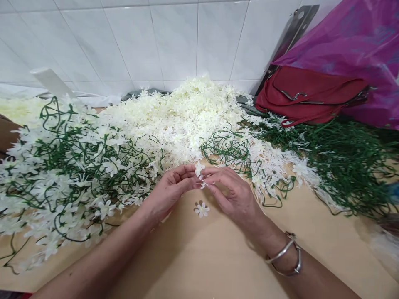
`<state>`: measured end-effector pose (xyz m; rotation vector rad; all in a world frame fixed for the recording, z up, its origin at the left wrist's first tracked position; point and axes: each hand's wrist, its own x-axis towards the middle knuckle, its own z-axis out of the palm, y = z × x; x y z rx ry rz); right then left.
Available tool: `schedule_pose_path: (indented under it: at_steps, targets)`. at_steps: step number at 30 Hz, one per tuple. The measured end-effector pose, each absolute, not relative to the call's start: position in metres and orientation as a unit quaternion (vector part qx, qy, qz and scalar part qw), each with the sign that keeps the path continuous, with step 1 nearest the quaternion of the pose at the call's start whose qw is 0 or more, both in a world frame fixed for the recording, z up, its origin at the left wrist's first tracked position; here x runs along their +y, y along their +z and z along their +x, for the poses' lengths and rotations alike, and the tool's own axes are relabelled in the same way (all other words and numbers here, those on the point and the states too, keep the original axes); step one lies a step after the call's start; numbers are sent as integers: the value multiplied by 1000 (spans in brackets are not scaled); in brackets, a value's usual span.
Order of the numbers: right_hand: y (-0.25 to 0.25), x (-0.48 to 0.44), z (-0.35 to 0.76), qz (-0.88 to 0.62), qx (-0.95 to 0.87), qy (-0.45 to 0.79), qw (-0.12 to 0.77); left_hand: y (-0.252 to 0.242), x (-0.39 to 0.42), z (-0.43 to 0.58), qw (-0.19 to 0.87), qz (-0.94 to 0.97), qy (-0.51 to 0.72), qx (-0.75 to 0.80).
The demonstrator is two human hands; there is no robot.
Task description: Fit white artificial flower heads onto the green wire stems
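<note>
My left hand (170, 192) and my right hand (232, 194) meet above the tan table (218, 257), fingertips pinched together on small white artificial flowers (199, 170). A single loose white flower (202, 209) lies on the table just below the fingers. Behind the hands rises a big heap of loose white blossoms (183, 116). To the left lies a bundle of green stems with white flowers attached (68, 170). My right wrist carries a silver bangle (288, 253).
A small tangle of green stems (232, 149) lies right of the heap, and a large pile of bare green stems (346, 166) at the right. A red handbag (308, 93) and a purple plastic bag (352, 45) sit at the back right against the white tiled wall (174, 37).
</note>
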<state>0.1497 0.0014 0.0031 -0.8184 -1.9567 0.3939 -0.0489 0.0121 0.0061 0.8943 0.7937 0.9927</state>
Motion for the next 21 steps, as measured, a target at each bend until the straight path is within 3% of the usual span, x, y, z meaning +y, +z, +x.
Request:
schedule_pose_path:
  at_steps: [6,14,18,21]
  targets:
    - [2,-1,148,-343,-791,196,468,5,11,-50,665,478,439,369]
    - [6,2,150,-377,-560,505,537,-1,12,-48,537,573,452,423]
    - [7,10,158,-393,-509,485,593,4,9,-51,352,650,462,490]
    - [7,10,156,-406,-526,468,582,13,7,-51,236,710,482,455]
